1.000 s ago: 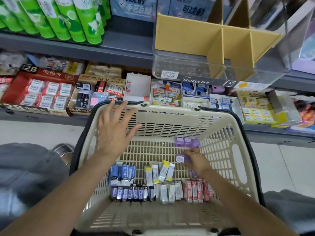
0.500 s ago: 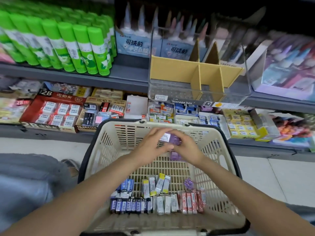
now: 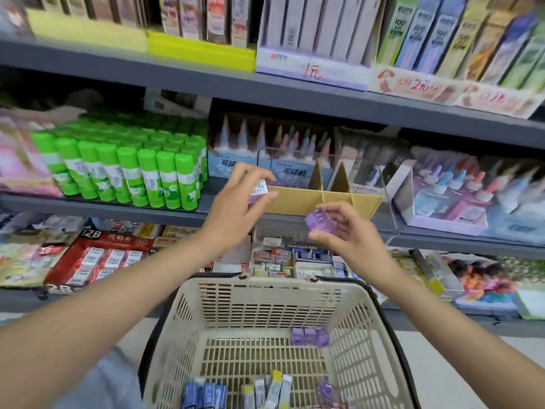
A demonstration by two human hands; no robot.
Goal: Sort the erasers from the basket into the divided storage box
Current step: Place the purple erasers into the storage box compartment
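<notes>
Sitting nearest, at six o'clock, the cream slotted plastic basket (image 3: 348,293) holds blue-wrapped erasers (image 3: 203,395), yellow-and-white wrapped erasers (image 3: 274,389) and a purple eraser block (image 3: 308,336) lying against its wall at four o'clock. Above the basket's far rim, the right hand (image 3: 345,234) pinches a translucent purple eraser pack (image 3: 318,219) between thumb and curled fingers. At eleven o'clock from it, the left hand (image 3: 236,208) grips a purple eraser with a white label (image 3: 259,188), fingers curled round it, just at the near left corner of the clear storage box with tan cardboard dividers (image 3: 324,202). Farther off at ten o'clock stand green glue sticks (image 3: 132,172) on the grey shelf (image 3: 103,206).
</notes>
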